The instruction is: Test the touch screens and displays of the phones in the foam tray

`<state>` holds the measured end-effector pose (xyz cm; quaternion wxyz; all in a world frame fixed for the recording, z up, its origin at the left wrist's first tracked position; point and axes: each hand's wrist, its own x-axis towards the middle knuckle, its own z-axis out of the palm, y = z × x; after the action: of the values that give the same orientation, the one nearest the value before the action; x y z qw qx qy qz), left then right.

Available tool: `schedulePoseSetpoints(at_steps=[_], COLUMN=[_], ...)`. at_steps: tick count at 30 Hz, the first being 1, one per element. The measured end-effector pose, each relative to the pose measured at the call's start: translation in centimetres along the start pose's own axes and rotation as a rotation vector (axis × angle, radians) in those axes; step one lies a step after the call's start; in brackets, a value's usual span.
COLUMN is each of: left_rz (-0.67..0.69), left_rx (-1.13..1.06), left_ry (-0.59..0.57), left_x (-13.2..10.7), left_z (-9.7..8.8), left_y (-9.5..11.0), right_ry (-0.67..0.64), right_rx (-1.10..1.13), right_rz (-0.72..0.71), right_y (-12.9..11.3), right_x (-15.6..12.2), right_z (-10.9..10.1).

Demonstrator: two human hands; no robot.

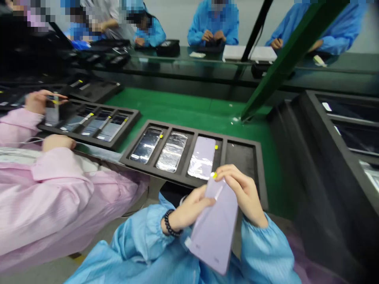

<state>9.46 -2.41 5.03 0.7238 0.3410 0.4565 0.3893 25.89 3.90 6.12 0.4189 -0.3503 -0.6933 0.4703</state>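
We are grasping the lilac phone (216, 232) in both hands. Our left hand (189, 211) is clasping its left edge, thumb lying across the back, while our right hand (244, 193) is closing around the top right corner, fingertips meeting at the yellow tab (214, 174). The phone is slanting down towards us from the grip. Just beyond our fingers, the black tray (262, 173) is carrying three wrapped phones (171, 152). Well left of our grip, a co-worker's hand (37, 100) is holding another phone.
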Motion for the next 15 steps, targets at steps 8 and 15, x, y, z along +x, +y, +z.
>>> schedulePoseSetpoints(at_steps=[8,15], left_rz=[-0.109,-0.141], left_rx=[-0.008,0.046], left_ry=[0.078,0.074], left_x=[-0.7,-1.1], left_z=[-0.4,-0.7], left_y=[0.4,0.4], right_ry=[0.025,-0.010], right_rx=[0.121,0.152], right_rz=[-0.023,-0.053], right_y=[0.5,0.9], right_x=[0.6,0.2], right_z=[0.9,1.0])
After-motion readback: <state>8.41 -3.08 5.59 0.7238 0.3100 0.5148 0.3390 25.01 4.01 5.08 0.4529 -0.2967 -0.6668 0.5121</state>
